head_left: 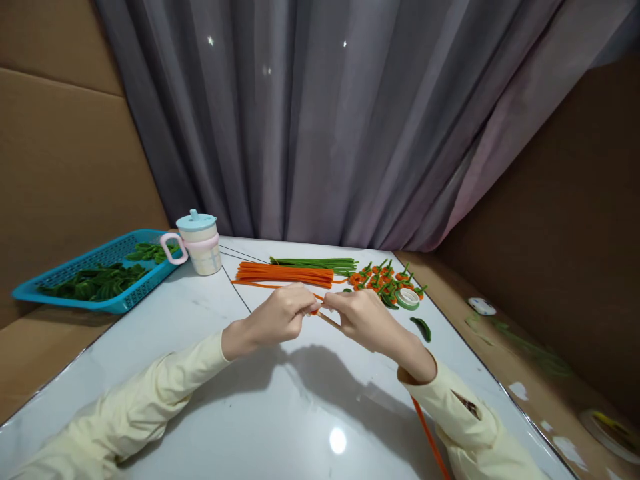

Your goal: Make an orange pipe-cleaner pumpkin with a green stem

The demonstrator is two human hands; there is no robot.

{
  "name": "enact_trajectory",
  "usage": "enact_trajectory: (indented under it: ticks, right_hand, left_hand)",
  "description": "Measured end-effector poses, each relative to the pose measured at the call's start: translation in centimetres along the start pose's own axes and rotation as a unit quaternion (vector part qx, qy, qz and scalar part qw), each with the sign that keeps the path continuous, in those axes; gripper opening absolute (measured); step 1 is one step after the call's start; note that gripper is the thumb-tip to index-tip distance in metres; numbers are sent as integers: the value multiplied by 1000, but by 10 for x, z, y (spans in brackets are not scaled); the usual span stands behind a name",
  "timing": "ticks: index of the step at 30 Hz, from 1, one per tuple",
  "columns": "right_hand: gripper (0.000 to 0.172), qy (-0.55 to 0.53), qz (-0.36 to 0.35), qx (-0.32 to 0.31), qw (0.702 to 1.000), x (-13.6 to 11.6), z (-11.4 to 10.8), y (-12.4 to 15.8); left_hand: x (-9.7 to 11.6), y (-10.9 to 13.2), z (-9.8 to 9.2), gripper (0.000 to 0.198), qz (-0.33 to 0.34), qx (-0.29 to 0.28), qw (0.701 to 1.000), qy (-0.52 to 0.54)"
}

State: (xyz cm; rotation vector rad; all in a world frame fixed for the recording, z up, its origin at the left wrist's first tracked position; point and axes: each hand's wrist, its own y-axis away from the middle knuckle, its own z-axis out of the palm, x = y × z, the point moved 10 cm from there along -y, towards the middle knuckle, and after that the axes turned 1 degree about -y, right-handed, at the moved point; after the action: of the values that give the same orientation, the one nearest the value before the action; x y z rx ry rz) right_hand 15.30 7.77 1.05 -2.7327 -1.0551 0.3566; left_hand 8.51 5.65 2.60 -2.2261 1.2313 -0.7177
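Where the two hands meet above the middle of the white table (210, 347), both are closed to a narrow pinch on one orange pipe cleaner (427, 433). The left hand (280, 315) has its fingers curled in tight, thumb and fingertips pressed on the stem's end. The right hand (363, 319) faces it, with its fingertips (331, 301) gripping the same stem just beside the left hand's, so the two hands nearly touch. A short orange bit shows between them. The rest of the stem runs under the right palm and wrist and comes out past the pale yellow sleeve (465, 413), slanting toward the near right edge of the table. How the stem is bent inside the pinch cannot be told.

Just behind the hands lies a bundle of straight orange stems (285, 274), with a bundle of green stems (315, 263) beyond it. To the right of these sits a cluster of small orange-and-green pieces (383, 279), and a roll of green tape (409, 298) lies near the right hand. A single green leaf shape (421, 328) lies apart by the right wrist. On the left stand a lidded cup (199, 243) and a blue tray (65, 298) of green leaf pieces (97, 280).
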Motion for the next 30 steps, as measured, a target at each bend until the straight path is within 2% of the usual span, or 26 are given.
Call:
enact_trajectory:
  ticks: [3,5,7,10,15,16,20,23,25,27,30]
  right_hand:
    - [17,-143,-42,0,989,6,5,-7]
    - [20,-249,-56,-4,967,8,11,-11]
    - [29,-371,-41,-22,928,12,21,-15]
    - [38,-528,2,-55,847,15,39,-16]
    - [34,-690,30,-92,718,11,63,-15]
    - [35,-707,28,-102,699,8,67,-15]
    - [39,-731,25,-117,671,-4,79,-16]
    - [36,-739,41,-102,665,-12,77,-16]
    - [35,-718,74,-80,688,-10,74,-17]
    - [28,-663,120,-72,735,-4,74,-15]
    - [19,-531,142,-72,832,2,69,-11]
  left_hand:
    - [-1,-2,-5,27,-17,15,998,50]
    - [-4,-2,-7,27,-32,28,997,71]
    - [-7,0,-8,27,-35,46,996,75]
    - [-5,3,-12,26,-1,91,995,39]
    - [2,10,-14,16,52,129,990,-1]
    - [4,11,-13,21,63,125,990,-5]
    - [13,13,-13,30,113,116,986,-42]
    - [6,11,-22,23,91,146,982,-73]
    - [-1,10,-27,19,71,162,980,-93]
    - [-7,8,-29,20,53,162,978,-120]
    - [-16,6,-19,24,28,122,975,-185]
